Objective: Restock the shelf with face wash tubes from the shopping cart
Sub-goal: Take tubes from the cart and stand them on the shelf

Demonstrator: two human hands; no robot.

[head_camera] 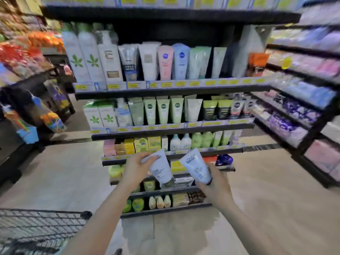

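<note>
My left hand (135,167) grips a pale grey face wash tube (161,167) with dark lettering, cap end pointing down. My right hand (216,179) holds a second matching face wash tube (196,166), also cap down. Both tubes hang in front of the lower shelves of the black shelf unit (173,90). Similar grey tubes (128,61) stand on the upper shelf, with a dark gap (230,61) at that shelf's right end. The wire shopping cart (42,225) is at my lower left; its contents are out of sight.
The shelves carry rows of white boxes (86,57), green tubes (163,111), bottles and yellow price tags. More stocked shelving (303,85) runs along the right. A rack with colourful goods (27,115) stands on the left. Tiled floor (266,208) lies below.
</note>
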